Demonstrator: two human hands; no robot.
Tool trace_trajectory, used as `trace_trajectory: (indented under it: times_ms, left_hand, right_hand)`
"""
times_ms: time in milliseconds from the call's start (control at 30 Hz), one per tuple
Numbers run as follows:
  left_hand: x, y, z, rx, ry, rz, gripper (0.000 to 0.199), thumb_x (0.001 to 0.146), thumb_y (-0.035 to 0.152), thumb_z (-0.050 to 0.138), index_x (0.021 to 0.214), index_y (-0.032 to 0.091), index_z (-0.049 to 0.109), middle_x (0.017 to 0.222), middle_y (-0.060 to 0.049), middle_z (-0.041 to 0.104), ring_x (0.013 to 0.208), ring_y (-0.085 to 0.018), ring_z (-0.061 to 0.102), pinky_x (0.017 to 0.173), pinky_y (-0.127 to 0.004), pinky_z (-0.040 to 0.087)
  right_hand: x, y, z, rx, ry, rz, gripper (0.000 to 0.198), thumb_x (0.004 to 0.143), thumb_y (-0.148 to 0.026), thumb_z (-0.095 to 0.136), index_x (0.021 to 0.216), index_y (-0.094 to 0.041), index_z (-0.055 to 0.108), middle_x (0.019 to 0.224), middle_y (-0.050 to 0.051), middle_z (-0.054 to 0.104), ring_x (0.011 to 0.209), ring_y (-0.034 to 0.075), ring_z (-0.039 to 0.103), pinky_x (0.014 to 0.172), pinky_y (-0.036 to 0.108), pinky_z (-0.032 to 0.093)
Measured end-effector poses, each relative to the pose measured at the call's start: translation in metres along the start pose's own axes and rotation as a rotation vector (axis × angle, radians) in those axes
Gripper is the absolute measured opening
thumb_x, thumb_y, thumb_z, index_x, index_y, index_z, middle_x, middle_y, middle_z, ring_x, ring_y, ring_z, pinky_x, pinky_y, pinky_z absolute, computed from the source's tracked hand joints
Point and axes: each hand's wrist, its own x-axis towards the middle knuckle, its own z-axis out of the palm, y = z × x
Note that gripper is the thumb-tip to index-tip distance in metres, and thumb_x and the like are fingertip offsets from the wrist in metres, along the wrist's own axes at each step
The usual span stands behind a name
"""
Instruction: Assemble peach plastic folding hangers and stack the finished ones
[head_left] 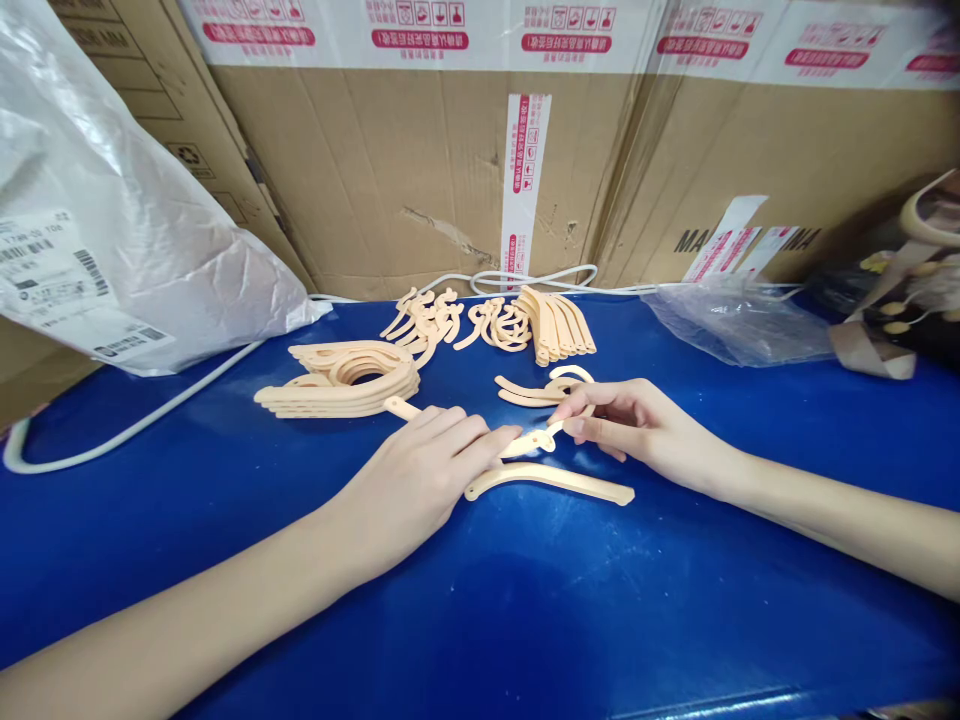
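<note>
My left hand [442,470] is closed over a long beige plastic bar [401,407], whose two ends stick out on either side of the fingers. Between finger and thumb, my right hand [615,418] pinches a small curved beige hook piece [557,428], its end touching the bar's right end. Just below the fingers lies a loose curved beige arm [555,476], flat on the table. Behind my right hand rest more thin curved beige pieces [521,393], partly covered by the fingers.
On the blue table [525,620] are a stack of beige frames [337,390], heaped hooks [427,320], curved pieces [499,325] and a row of arms [556,328]. Cardboard boxes [405,170] stand behind. A plastic bag [742,320] lies right, a silver package [112,220] left, beside a white cable [135,447].
</note>
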Motion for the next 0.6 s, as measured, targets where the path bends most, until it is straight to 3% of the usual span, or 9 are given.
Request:
trace_trajectory:
  times_ms: [600]
  left_hand:
    - [0.0002,-0.0007,0.0008,0.027,-0.016,-0.013,0.036,0.099,0.014,0.027,0.121,0.010,0.055,0.088,-0.007,0.063,0.077,-0.021,0.054,0.068,-0.033,0.041]
  right_hand:
    - [0.0006,-0.0020,-0.0005,-0.014,-0.023,-0.006,0.015,0.082,-0.024,0.060,0.091,-0.014,0.067,0.069,-0.001,0.056,0.054,0.007,0.043,0.044,0.021,0.030]
